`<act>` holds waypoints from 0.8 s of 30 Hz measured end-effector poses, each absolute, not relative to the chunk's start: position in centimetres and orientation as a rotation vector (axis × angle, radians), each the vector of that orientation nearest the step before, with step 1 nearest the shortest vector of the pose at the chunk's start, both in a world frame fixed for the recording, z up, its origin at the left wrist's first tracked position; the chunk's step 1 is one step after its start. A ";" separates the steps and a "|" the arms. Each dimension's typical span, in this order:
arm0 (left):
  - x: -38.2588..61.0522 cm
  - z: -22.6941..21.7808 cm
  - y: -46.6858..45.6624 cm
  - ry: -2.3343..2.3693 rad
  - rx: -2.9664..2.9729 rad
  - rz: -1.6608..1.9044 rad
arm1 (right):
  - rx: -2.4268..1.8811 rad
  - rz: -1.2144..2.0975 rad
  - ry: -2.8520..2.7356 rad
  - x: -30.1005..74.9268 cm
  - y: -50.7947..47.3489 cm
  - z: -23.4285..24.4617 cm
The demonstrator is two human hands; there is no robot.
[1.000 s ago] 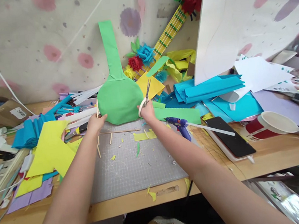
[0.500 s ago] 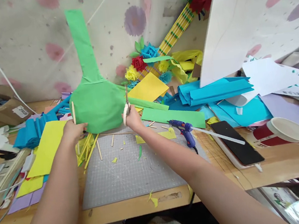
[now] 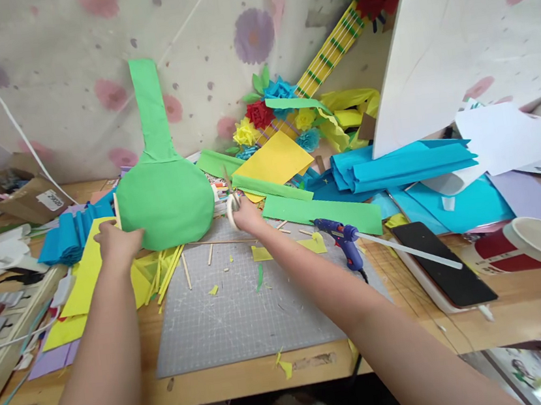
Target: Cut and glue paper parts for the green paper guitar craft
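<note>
A green lute-shaped piece [image 3: 166, 202] with a long flat neck stands upright at the back of the grey cutting mat [image 3: 207, 328]. My left hand [image 3: 118, 242] is closed on its lower left edge, thumb in front, other fingers partly hidden. A pale wooden stick [image 3: 117, 209] shows upright along that edge, just above the hand. My right hand [image 3: 247, 217] grips white-handled scissors [image 3: 232, 208], with the blades pointing up and a gap between them and the green piece. Yellow paper strips [image 3: 170, 277] and short sticks lie below the piece.
A purple glue gun [image 3: 341, 240] with a long glue stick lies right of the mat. Beyond it are a phone [image 3: 442, 260] and a paper cup [image 3: 517, 244]. Blue crepe paper [image 3: 404, 166], green strips [image 3: 321, 213] and a flower-decorated yellow instrument [image 3: 331, 50] crowd the back. A power strip [image 3: 17, 332] is at left.
The green piece has moved left and down along with my left hand, widening the gap to the scissors. My right hand still holds the scissors in about the same place.
</note>
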State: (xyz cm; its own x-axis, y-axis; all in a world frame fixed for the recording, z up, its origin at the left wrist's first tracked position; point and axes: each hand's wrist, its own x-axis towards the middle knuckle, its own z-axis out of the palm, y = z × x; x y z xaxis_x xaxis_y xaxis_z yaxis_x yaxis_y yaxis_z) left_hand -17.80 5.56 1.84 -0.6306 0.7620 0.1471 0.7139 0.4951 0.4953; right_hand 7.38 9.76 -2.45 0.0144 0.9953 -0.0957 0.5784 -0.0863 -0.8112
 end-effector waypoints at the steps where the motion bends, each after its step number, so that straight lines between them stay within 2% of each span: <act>1: -16.5 2.4 5.1 2.688 1.266 0.826 | -1.743 0.936 -1.579 8.5 9.6 -2.4; 5: -9.5 3.7 4.1 2.607 1.722 0.905 | -1.715 0.983 -1.449 12.8 8.3 -3.0; 10: -1.4 1.2 5.6 1.981 2.243 0.395 | -1.712 0.948 -1.418 15.5 5.9 -4.1; 15: 1.1 -1.7 9.0 1.966 2.215 0.165 | -1.619 0.958 -1.394 16.5 5.0 -4.8; 24: 1.7 -1.8 15.0 1.939 1.906 0.528 | -1.475 0.891 -1.359 16.6 3.9 -6.1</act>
State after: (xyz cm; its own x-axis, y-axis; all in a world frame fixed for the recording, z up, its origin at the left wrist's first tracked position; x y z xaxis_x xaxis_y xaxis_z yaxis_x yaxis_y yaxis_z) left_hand 1.66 14.99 -1.75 -0.0168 0.9999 -0.0009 0.8613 0.0149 0.5078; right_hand 16.61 3.94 -6.05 0.1313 0.9888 0.0705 0.3302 0.0235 -0.9436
